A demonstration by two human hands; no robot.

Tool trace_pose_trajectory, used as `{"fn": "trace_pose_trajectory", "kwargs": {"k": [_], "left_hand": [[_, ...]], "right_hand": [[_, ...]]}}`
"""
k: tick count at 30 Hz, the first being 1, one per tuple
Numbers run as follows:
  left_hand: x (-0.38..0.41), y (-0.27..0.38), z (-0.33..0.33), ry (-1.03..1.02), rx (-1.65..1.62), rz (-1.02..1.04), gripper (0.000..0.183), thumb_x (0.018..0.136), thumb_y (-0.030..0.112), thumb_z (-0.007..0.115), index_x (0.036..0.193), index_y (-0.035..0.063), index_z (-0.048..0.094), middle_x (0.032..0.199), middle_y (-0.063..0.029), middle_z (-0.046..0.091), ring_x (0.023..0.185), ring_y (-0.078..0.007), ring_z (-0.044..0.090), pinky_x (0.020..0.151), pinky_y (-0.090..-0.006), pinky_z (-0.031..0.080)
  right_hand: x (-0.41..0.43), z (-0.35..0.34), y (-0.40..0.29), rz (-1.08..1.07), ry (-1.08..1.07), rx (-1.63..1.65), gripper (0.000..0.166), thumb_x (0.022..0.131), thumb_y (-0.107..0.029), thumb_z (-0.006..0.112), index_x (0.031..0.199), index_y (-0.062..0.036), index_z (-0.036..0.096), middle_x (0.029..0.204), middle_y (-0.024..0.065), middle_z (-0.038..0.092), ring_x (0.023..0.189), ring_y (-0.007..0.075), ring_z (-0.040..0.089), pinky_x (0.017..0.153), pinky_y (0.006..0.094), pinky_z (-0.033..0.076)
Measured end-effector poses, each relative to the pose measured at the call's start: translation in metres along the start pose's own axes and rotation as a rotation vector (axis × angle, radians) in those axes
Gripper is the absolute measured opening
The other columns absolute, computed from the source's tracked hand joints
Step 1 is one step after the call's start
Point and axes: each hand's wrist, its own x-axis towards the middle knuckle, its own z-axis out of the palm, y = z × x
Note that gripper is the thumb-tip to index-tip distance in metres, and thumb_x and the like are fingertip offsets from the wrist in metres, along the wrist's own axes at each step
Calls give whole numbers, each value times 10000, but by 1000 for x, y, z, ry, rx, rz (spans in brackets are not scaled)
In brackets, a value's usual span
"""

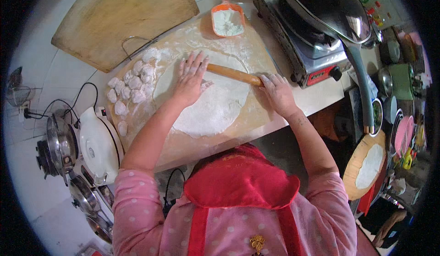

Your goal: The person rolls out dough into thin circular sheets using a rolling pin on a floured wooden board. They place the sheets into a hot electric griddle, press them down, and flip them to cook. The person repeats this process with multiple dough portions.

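A wide, thin sheet of dough (pixel 206 115) lies on a floured wooden board (pixel 254 53). Across its upper part slants a wooden rolling pin (pixel 235 74). My left hand (pixel 191 78) lies over the pin's left end, fingers stretched across it and the thumb out over the dough. At the other end, beyond the sheet's right edge, my right hand (pixel 277 93) holds the pin under its fingers. Several flour-dusted dough pieces (pixel 132 84) are heaped left of the sheet. An orange container (pixel 243 15) of white flour (pixel 227 22) stands at the board's far edge.
A gas stove (pixel 292 39) with a dark pan or lid (pixel 330 8) above it stands at upper right. Another wooden board (pixel 127 18) leans at upper left. A white appliance (pixel 99 147) borders the left side. A round board (pixel 352 173) at right bears flat dough (pixel 369 166).
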Motion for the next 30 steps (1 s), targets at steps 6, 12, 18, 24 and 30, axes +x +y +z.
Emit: {"fn": "trace_pose_trajectory", "kwargs": {"k": [6,12,18,24,30], "left_hand": [[52,-1,17,-76,-1,-65,791,928,479,482,1484,9,173,1558,-153,155,1455,-308,69,1167,-483,76],[67,7,-4,54,-107,-155,827,917,468,517,1489,9,134,1563,-158,136,1454,-315,73,1176,-473,46],[-13,-18,1,-226,80,-95,850,914,492,507,1489,2,118,1574,-142,85,1458,-306,64,1176,-477,66],[51,-36,8,-132,23,-231,813,945,511,434,1495,11,103,1571,-157,93,1460,-295,44,1174,-474,70],[25,-23,-12,-26,106,-175,819,922,542,437,1486,12,171,1569,-132,137,1459,-284,71,1176,-473,44]], "right_hand": [[44,1,29,-51,-67,-190,548,850,-302,605,1332,-78,469,1168,102,544,1032,282,515,860,397,432],[65,-7,48,-90,1,-27,426,829,-184,629,1214,-29,536,986,135,564,912,330,544,804,416,437],[57,0,27,-242,22,6,429,827,-204,638,1222,-67,543,1054,114,595,911,314,571,790,400,450],[101,1,44,-182,-66,-206,500,831,-269,624,1275,-77,499,1079,95,565,1003,289,532,847,410,421],[83,-7,35,-150,0,74,440,821,-213,640,1231,-86,542,1082,133,586,947,338,564,813,419,455]]}}
